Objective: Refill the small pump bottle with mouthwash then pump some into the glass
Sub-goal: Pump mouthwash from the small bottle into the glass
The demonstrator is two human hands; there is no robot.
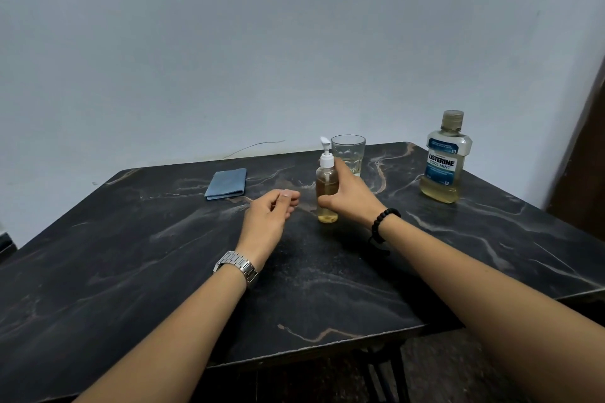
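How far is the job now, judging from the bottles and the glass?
The refill looks done: the pump bottle holds yellow liquid with its pump on, and the mouthwash bottle stands capped. The right hand grips the pump bottle; the left hand holds nothing. Left: pumping more, since the glass looks nearly empty.

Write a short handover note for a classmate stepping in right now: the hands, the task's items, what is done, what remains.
Right hand grips the small pump bottle, upright on the table, pump head on, holding yellow liquid.
Left hand hovers beside it, loosely curled, holding nothing.
Glass stands just behind the pump bottle; contents unclear.
Mouthwash bottle stands capped, far right.
Blue cloth lies folded, left.
Refill looks done; pumping may remain.
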